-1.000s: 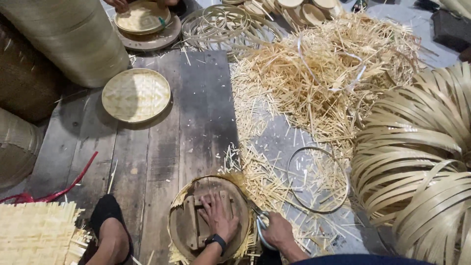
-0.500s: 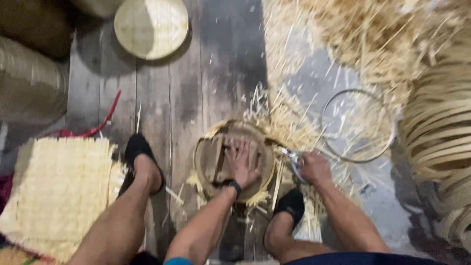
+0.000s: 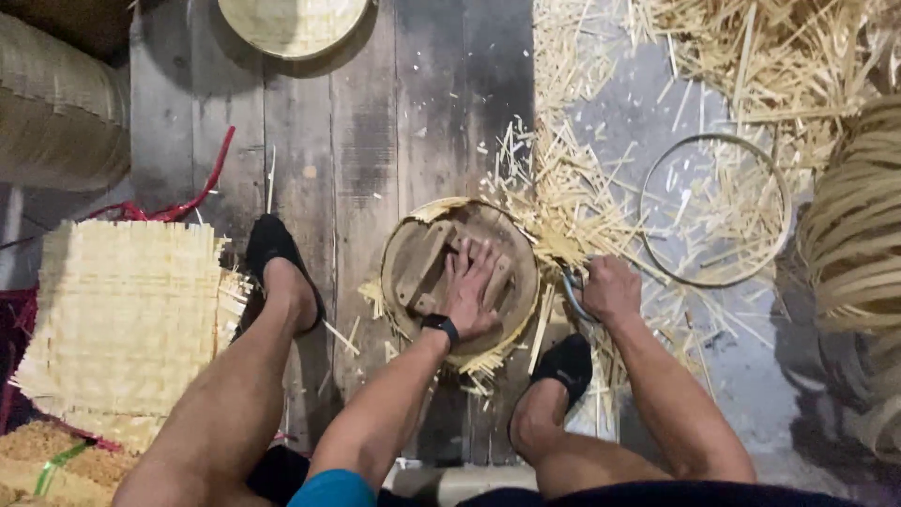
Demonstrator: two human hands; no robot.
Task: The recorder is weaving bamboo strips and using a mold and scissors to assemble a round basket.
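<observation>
A: Where is the work sitting?

B: I'm pressing my left hand [image 3: 472, 291] flat, fingers spread, on the round wooden mould [image 3: 458, 277] lying on the plank floor [image 3: 366, 141] between my feet.

A: And the right?

B: My right hand [image 3: 608, 289] is clenching shears [image 3: 571, 291] beside the mould's rim.

Round woven tray [image 3: 293, 23] at 12 o'clock cut by top edge; tool in right hand [image 3: 610, 289] mostly hidden; bamboo coils [image 3: 859, 244] at 3 o'clock cropped.

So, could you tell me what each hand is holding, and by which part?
The right hand grips a metal cutting tool by its handle end. The left hand holds nothing; it presses flat on the round wooden form.
</observation>
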